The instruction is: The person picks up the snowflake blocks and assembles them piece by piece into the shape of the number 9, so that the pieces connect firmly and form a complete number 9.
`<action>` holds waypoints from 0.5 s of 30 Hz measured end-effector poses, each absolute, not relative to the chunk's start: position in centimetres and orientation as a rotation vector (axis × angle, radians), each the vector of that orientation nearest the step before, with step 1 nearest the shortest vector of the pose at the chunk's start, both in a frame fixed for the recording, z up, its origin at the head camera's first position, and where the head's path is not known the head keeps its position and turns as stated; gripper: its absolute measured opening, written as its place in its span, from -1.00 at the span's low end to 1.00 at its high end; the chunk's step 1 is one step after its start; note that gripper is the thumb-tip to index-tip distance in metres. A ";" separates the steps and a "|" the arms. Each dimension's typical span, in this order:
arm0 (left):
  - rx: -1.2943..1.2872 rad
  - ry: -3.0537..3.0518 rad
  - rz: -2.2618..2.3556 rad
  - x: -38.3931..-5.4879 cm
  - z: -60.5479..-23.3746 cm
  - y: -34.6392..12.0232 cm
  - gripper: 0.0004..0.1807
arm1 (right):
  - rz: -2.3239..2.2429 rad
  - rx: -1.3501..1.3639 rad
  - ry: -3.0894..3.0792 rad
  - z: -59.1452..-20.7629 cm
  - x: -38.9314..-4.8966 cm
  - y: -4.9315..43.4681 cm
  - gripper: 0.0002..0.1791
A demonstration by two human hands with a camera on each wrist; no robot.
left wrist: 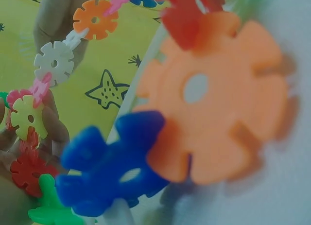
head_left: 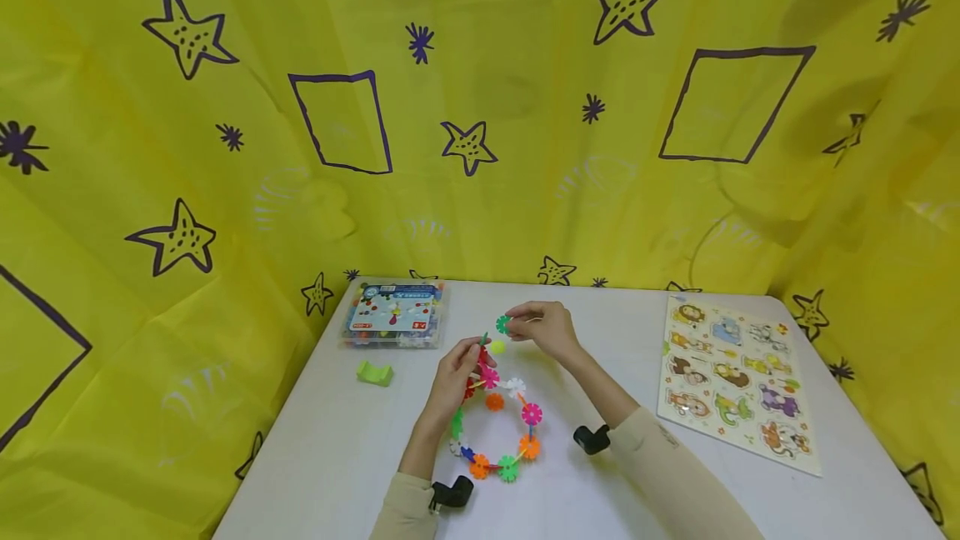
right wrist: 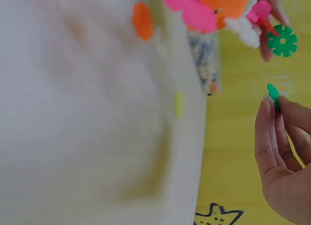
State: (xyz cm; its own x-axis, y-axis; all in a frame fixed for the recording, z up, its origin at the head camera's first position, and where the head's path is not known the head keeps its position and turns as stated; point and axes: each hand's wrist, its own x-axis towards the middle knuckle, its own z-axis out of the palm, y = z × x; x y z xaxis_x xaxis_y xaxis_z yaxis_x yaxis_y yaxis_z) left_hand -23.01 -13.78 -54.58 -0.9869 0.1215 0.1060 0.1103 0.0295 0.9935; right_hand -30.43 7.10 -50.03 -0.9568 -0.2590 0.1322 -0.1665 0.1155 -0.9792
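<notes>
A ring-shaped chain of interlocking snowflake discs (head_left: pixel 532 414) in pink, orange, green, white, red and blue hangs from my left hand (head_left: pixel 450 377), which grips its far end. A green disc (right wrist: pixel 283 47) sticks out at that end beside the left fingers. Between thumb and fingertips my right hand (head_left: pixel 547 330) pinches a separate green disc (head_left: pixel 502 324), seen nearly edge-on in the right wrist view, a little apart from the chain. Close to the left wrist camera, a blurred orange disc (left wrist: pixel 218 108) and a blue disc (left wrist: pixel 107 162) of the chain cover part of that view.
A loose orange disc (head_left: pixel 495 402) and a yellow disc (head_left: pixel 498 347) lie on the white table (head_left: pixel 600 498). At the back left stands a clear plastic box (head_left: pixel 393 315) of pieces, with a light green plastic piece (head_left: pixel 374 373) before it. An animal puzzle board (head_left: pixel 731 382) lies at right.
</notes>
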 end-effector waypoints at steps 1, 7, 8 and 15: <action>0.251 2.244 2.164 -23.1 -54.6 -13.8 -0.56 | -2.004 -0.447 2.276 -49.8 -30.3 7.1 -0.82; 0.250 2.222 2.150 -23.1 -54.7 -13.9 -0.53 | -2.016 -0.521 2.230 -48.3 -29.4 6.5 -0.81; 0.253 2.226 2.147 -23.0 -54.6 -13.9 -0.52 | -2.008 -0.531 2.234 -48.1 -29.2 6.4 -0.81; 0.301 2.234 2.156 -22.8 -54.6 -13.8 -0.50 | -1.946 -0.552 2.290 -47.6 -28.8 6.0 -0.79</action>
